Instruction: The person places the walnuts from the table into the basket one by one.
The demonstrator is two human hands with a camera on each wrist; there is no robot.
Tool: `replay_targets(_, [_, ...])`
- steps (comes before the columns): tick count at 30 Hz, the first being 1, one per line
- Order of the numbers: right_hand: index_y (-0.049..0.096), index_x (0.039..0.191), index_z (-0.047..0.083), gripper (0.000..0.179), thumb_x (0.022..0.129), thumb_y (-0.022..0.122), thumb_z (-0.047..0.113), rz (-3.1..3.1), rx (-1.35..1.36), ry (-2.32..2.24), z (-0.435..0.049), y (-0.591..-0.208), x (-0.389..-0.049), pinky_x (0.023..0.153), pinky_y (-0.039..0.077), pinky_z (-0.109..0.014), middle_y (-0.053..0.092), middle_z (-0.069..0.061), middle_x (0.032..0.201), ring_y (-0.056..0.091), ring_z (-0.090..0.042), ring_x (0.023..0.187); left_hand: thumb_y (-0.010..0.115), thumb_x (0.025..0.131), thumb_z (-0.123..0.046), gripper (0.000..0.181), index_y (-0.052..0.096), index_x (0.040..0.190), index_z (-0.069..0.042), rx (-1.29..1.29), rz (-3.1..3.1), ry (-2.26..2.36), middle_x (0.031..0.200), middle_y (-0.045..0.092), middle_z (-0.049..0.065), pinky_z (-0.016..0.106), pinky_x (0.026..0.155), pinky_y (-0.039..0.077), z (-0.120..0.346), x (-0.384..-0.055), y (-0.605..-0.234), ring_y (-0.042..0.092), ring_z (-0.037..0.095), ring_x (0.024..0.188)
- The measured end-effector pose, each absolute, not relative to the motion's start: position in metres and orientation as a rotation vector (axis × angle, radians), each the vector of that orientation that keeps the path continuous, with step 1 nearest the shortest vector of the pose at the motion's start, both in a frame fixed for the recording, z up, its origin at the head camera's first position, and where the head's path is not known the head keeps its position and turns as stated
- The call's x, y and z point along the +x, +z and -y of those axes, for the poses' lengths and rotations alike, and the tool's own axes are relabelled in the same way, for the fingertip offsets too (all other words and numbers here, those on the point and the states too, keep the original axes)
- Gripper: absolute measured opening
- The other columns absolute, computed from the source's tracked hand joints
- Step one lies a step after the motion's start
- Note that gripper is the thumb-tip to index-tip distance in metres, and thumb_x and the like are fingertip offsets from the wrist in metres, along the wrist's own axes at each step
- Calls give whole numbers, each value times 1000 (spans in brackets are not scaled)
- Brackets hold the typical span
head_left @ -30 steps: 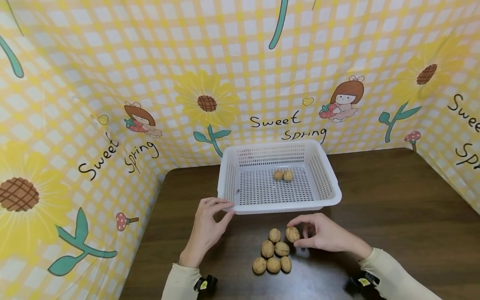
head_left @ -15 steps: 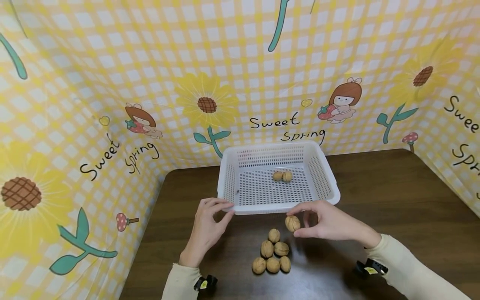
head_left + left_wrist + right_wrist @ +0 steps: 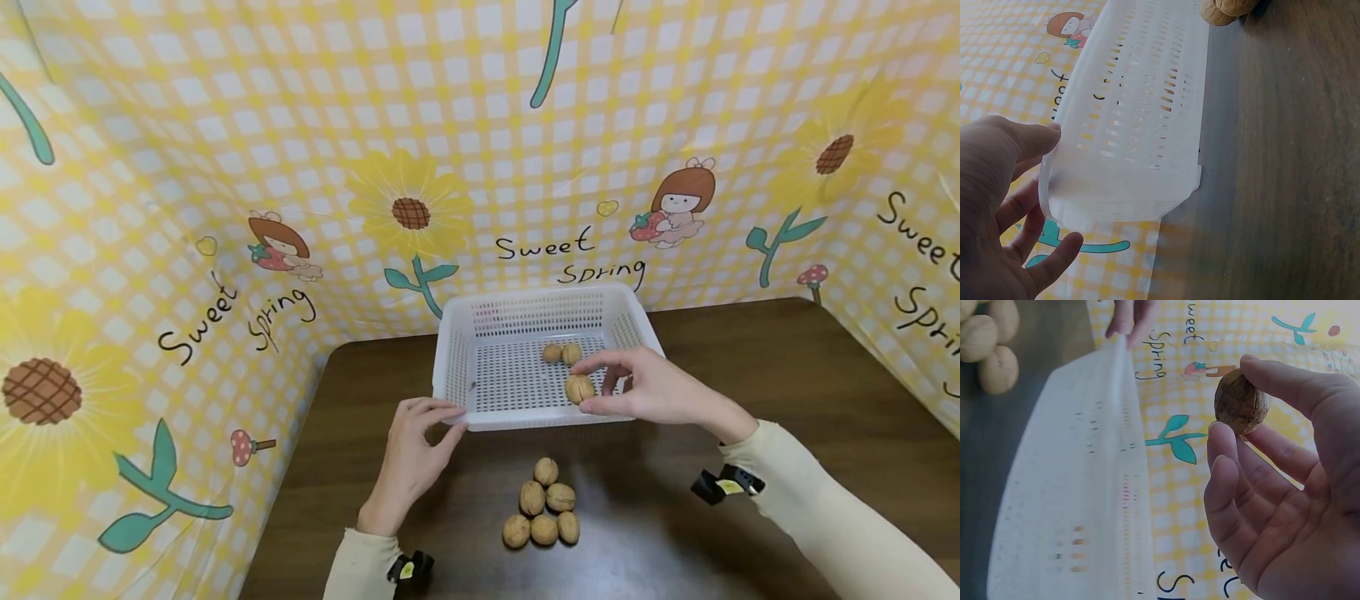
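Between thumb and fingers, my right hand (image 3: 652,387) pinches a walnut (image 3: 579,389) over the front rim of a white plastic basket (image 3: 525,419). The right wrist view shows this walnut (image 3: 1241,402) held at the fingertips. My left hand (image 3: 416,450) grips the basket's front left corner; in the left wrist view its thumb and fingers (image 3: 1047,139) lie on either side of the rim. Two walnuts (image 3: 562,353) sit side by side on the basket floor. In front of the basket, several walnuts (image 3: 545,500) lie on the table in a triangle.
The dark wooden table (image 3: 360,375) carries everything. A yellow checked cloth (image 3: 480,125) with printed flowers and lettering hangs behind and at both sides, close to the basket's back. Each wrist wears a black strap device (image 3: 727,485).
My right hand has lifted the walnut from beside the triangle and carried it away from me, over the basket's front rim. The left hand stays at the corner.
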State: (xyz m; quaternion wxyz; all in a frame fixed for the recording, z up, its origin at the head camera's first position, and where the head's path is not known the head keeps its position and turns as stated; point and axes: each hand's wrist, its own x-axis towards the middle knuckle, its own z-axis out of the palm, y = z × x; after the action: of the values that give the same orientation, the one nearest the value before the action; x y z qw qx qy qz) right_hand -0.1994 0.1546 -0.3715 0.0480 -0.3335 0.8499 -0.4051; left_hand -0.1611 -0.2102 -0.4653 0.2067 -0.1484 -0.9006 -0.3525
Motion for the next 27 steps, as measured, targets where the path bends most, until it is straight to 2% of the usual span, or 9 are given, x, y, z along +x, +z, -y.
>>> replay_targets(6, [75,131,13,42,92,85,26,-2609,-1002,-1219,-149,-358,-212,66,55,-27,79,1,112,71,-7,81,88,89,-17,19,86,108,-14,-416,2508,-977,114,78,0,51,98,48,209,-161,-466,58,27,118])
replay_targets(15, [73,134,13,45,92,84,27,-2642,-970,-1200,-141,-347,-230,59,50,-28,80,0,111,71,-13,83,87,89,-16,20,85,109,-14,-413,2516,-966,113,78,1,52,98,48,209,-160,-464,58,27,118])
replay_targets(25, [72,135,5,46,94,83,22,-2659,-1001,-1251,-133,-337,-257,73,56,-27,76,-14,130,73,-15,86,88,89,-16,19,85,108,-13,-412,2510,-966,113,78,1,51,98,48,209,-160,-463,58,27,118])
replay_targets(27, [72,136,5,47,94,83,23,-2661,-985,-1248,-130,-333,-262,72,55,-27,75,-15,131,74,-18,85,88,89,-16,19,85,108,-13,-410,2510,-970,113,78,1,51,98,48,208,-160,-463,58,27,118])
